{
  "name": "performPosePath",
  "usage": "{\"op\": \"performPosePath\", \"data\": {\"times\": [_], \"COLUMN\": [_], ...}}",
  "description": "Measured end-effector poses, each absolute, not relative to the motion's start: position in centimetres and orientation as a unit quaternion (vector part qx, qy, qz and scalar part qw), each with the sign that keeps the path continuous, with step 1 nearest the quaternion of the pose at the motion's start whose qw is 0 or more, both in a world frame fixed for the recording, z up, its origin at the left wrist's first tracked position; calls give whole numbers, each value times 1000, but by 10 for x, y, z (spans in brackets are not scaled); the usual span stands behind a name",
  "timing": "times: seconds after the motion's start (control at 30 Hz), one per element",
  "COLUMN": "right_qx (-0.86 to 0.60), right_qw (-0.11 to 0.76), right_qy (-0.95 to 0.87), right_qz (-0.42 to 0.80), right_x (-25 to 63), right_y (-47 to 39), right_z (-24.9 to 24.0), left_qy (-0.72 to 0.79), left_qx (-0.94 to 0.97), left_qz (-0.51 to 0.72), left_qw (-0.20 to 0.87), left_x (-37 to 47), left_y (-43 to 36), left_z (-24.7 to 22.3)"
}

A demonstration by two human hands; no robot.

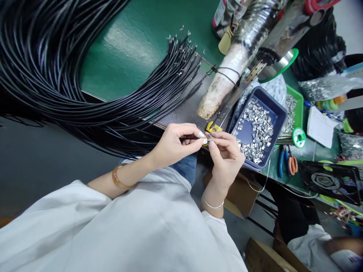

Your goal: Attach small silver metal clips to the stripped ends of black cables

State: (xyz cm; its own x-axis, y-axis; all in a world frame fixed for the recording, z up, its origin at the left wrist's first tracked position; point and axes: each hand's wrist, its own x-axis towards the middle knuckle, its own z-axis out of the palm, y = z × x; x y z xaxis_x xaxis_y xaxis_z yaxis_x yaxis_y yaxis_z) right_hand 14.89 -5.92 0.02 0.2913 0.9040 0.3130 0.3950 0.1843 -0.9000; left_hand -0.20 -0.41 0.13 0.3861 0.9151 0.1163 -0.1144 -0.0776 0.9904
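Fingertip to fingertip here, and the left hand [184, 141] has its grip pinched tight on a black cable [187, 138], thumb and forefinger closed, a white wrap on a fingertip. Right up against it, the right hand [227, 151], thumb and forefinger narrowed on a silvery bit [209, 139]; too small to say whether that's the cable's own tip or a separate piece. The line to watch: the cable's long axis runs sideways, left grip towards right, so the silvery bit sits just right of the left fingertips, squarely in the gap where both hands meet, neither one clearly nearer.

Outward we go: a yellow object [214, 127] lies just beyond the fingertips at the edge of the counter [127, 49]. Hard by the right hand, a blue tray [247, 126] of metal pieces [256, 117] crowds that side. Past the left hand, a black cable bundle [121, 107] sweeps across, its ends fanned out; a wrapped roll [219, 85] closes off the far side. Open room? Towards the body, over the lap.
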Motion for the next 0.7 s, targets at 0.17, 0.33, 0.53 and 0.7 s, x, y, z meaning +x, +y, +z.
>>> {"op": "performPosePath", "data": {"times": [0.17, 0.33, 0.53, 0.7], "right_qx": [-583, -592, -539, -535], "right_qw": [555, 541, 602, 549], "right_qy": [-548, -597, -589, -642], "right_qz": [227, 30, -9, -13], "right_x": [143, 137, 141, 139], "right_y": [-60, -62, -64, -66], "right_z": [-4, -6, -4, -4], "left_qy": [343, 316, 336, 337], "left_qx": [593, 457, 406, 417], "left_qz": [441, 393, 397, 426], "left_qw": [580, 732, 751, 729], "left_x": [-2, -1, 1, 5], "left_y": [-7, -3, 4, 5], "left_z": [3, 3, 4, 4]}}
